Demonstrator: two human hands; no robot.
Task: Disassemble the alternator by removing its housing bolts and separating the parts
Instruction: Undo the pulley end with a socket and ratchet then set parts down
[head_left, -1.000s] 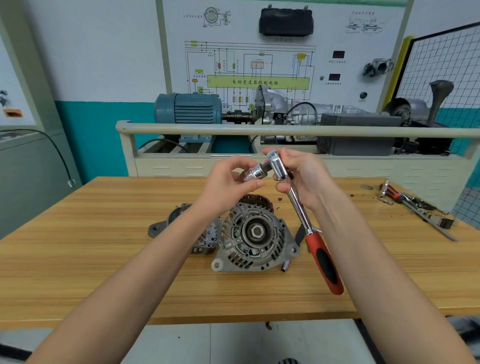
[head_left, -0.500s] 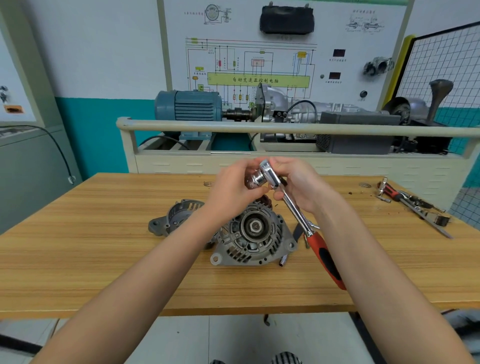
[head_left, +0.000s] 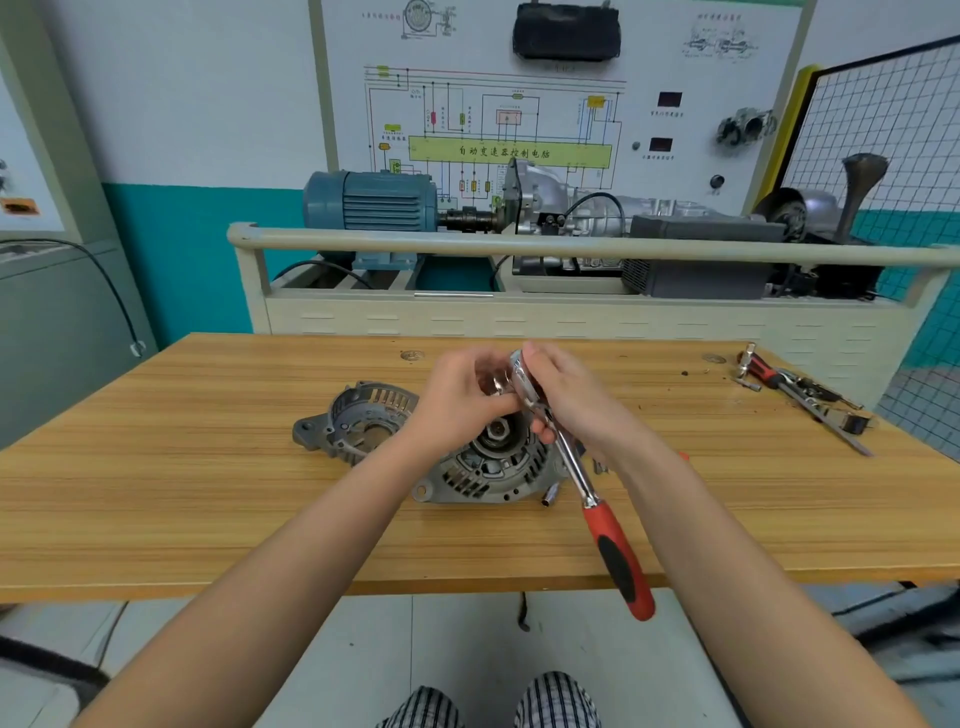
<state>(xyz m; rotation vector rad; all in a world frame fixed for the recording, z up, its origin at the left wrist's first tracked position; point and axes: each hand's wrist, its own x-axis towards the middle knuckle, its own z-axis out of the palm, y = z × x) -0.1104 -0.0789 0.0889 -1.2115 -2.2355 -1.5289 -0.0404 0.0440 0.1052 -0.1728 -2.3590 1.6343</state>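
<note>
The grey alternator body (head_left: 488, 475) lies on the wooden table (head_left: 208, 499) with its shaft nut facing up. A separated housing cover (head_left: 358, 421) lies just left of it. My right hand (head_left: 563, 397) grips the head end of a ratchet wrench (head_left: 582, 478), whose red and black handle slants down past the table's front edge. My left hand (head_left: 462, 395) pinches a chrome socket (head_left: 500, 385) at the ratchet head. Both hands are above the alternator. A small loose socket (head_left: 550, 493) lies by the alternator's right side.
Hand tools, among them a red-handled one (head_left: 763, 370) and a metal bar (head_left: 831, 415), lie at the table's far right. Behind the table stands a training bench with a rail (head_left: 571, 249), a blue motor (head_left: 371, 200) and a gearbox. A wire-mesh panel (head_left: 883, 130) is at the right.
Both hands have come down with the ratchet and socket, from well above the alternator to close over it. The socket has moved in against the ratchet head. My view tilted downward.
</note>
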